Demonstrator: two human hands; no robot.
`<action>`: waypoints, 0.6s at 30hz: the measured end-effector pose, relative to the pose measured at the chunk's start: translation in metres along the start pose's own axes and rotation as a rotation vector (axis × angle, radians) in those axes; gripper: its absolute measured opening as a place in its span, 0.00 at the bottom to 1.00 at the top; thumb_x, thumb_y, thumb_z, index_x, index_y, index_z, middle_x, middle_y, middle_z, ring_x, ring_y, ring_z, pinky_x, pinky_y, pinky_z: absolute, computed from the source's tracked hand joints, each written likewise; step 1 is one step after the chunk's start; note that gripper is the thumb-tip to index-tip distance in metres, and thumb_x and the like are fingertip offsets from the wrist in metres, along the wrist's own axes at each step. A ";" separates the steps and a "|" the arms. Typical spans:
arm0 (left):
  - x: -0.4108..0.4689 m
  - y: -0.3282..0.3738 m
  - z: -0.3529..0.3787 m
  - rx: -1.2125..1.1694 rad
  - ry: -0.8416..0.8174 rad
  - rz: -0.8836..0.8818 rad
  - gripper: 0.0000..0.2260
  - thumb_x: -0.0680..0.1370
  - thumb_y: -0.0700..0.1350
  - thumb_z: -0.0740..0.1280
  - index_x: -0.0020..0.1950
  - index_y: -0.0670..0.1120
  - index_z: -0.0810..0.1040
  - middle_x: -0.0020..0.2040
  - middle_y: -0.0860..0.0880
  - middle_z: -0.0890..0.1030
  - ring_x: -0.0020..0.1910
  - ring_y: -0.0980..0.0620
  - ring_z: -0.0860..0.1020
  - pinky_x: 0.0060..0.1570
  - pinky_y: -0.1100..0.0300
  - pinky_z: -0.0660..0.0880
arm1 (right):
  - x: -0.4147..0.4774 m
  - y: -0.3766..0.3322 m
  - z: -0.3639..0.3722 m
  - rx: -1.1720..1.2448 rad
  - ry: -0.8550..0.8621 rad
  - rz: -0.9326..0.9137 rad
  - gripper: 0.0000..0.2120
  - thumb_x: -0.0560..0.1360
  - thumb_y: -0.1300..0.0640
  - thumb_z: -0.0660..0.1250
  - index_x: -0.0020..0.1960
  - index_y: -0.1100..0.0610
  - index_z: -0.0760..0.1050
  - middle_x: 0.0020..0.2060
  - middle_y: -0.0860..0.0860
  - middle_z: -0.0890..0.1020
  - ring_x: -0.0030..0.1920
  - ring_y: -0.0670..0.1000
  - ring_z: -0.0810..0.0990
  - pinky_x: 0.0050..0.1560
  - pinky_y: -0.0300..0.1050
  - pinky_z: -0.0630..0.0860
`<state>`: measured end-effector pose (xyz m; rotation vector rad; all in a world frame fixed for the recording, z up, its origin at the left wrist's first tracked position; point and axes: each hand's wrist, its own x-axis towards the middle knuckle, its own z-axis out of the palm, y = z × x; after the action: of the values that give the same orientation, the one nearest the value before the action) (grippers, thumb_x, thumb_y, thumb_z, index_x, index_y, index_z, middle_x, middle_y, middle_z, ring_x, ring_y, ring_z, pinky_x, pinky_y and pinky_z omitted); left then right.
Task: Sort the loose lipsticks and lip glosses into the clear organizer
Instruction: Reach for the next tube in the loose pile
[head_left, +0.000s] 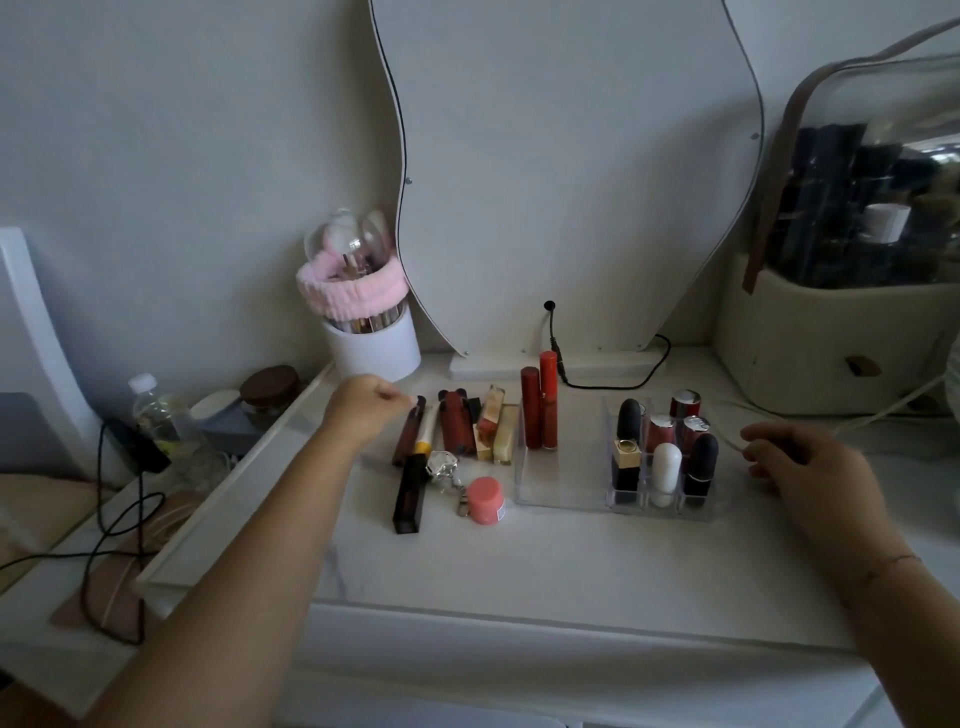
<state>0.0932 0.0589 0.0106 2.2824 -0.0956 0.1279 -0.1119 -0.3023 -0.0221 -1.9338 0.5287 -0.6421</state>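
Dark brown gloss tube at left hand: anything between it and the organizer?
Yes: loose tubes lie flat between the dark brown gloss tube and clear plastic organizer; two upright red glosses stand in its left compartment.

Left arm: bare on my feed, stretched far forward from the lower left corner.
Left grip (363, 408): back of the hand up, fingers curled in tight against the thumb.
Right arm: bare, reaching in from the lower right.
Right grip (810, 467): palm down, fingers loosely bent, holding nothing.
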 end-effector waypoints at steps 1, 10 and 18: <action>0.001 -0.006 0.005 0.052 -0.022 -0.020 0.08 0.71 0.45 0.74 0.46 0.43 0.82 0.43 0.46 0.81 0.44 0.49 0.78 0.49 0.57 0.72 | 0.000 0.001 0.000 -0.013 0.002 -0.007 0.06 0.75 0.60 0.64 0.47 0.50 0.77 0.39 0.48 0.80 0.40 0.49 0.78 0.45 0.46 0.74; 0.005 -0.014 0.017 0.106 0.026 -0.085 0.07 0.67 0.44 0.75 0.39 0.43 0.80 0.39 0.40 0.80 0.39 0.46 0.77 0.41 0.57 0.69 | 0.006 0.011 0.002 0.014 0.028 -0.008 0.07 0.74 0.60 0.65 0.46 0.50 0.79 0.38 0.49 0.82 0.35 0.47 0.79 0.32 0.24 0.71; 0.000 -0.001 0.007 0.115 0.027 -0.112 0.07 0.67 0.40 0.70 0.32 0.40 0.75 0.28 0.45 0.72 0.31 0.47 0.71 0.33 0.60 0.66 | 0.007 0.013 0.001 -0.001 0.025 -0.020 0.07 0.74 0.61 0.66 0.45 0.49 0.79 0.37 0.50 0.82 0.32 0.45 0.79 0.31 0.25 0.71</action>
<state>0.0935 0.0541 0.0047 2.3935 0.0553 0.1083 -0.1068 -0.3115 -0.0323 -1.9359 0.5261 -0.6799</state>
